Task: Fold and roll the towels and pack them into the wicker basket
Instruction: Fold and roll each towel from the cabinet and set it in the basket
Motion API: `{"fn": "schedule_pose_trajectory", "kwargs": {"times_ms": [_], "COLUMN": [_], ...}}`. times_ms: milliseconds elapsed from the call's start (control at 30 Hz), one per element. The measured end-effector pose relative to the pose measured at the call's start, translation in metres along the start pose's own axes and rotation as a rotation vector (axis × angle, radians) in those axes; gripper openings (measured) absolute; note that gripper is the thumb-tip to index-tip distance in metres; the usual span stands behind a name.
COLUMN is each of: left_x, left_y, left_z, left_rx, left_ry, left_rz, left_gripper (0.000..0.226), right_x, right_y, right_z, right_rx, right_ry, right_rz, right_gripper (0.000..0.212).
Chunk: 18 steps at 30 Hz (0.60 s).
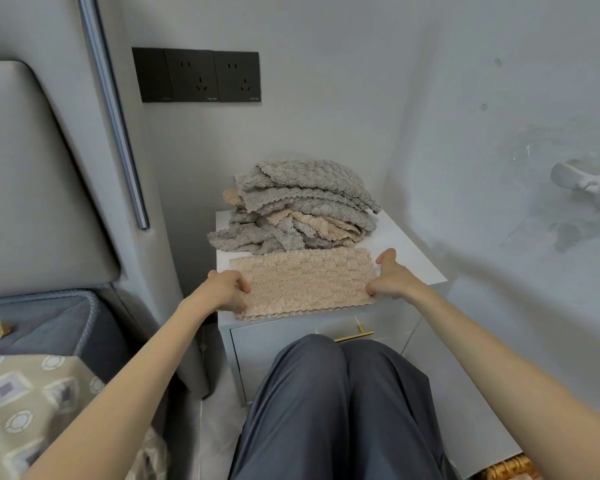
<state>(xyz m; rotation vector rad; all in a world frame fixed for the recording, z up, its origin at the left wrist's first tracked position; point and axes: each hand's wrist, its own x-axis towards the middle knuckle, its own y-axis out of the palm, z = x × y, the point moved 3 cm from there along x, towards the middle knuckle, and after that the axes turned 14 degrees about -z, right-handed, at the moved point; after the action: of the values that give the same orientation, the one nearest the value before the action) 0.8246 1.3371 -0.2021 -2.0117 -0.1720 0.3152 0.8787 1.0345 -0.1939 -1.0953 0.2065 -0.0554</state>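
Observation:
A beige fluffy towel (303,284) lies flat, folded into a wide strip, on the front of a white nightstand top (409,251). My left hand (227,289) pinches its left end, fingers curled over the edge. My right hand (392,277) pinches its right end, thumb raised. Behind the strip sits a loose pile of grey and beige towels (298,206). A corner of the wicker basket (513,469) shows at the bottom right, on the floor beside my leg.
The nightstand has a drawer with a gold handle (355,334); my knees (329,375) are right before it. A padded grey headboard (39,188) and a bed with patterned bedding (25,403) lie to the left. Black wall sockets (198,76) sit above.

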Motion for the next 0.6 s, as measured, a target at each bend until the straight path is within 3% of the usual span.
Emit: {"fn": "schedule_pose_trajectory", "kwargs": {"times_ms": [100,200,300,467,600], "left_x": [-0.006,-0.006,-0.003,0.010,0.017], "left_y": [-0.003,0.006,0.031,0.068,0.078], "left_z": [-0.014,-0.037,-0.058,-0.059,-0.046], "left_rx": [0.173,0.184,0.120,0.173,0.154], "left_ry": [-0.004,0.196,0.355,0.334,0.350], "left_rz": [-0.078,-0.309,-0.351,-0.300,-0.353], "left_gripper": [0.032,0.036,0.048,0.057,0.054], "right_x": [-0.009,-0.021,-0.026,-0.011,-0.003], "right_y": [-0.001,0.015,0.041,0.082,0.098], "right_z": [0.014,0.044,0.072,0.082,0.070], "right_rx": [-0.149,-0.069,-0.019,-0.078,-0.193], "right_ry": [-0.182,-0.499,-0.724,-0.715,-0.738], "right_rz": [-0.226,-0.364,-0.393,-0.212,-0.221], "right_gripper": [0.066,0.047,0.037,0.050,0.050]}}
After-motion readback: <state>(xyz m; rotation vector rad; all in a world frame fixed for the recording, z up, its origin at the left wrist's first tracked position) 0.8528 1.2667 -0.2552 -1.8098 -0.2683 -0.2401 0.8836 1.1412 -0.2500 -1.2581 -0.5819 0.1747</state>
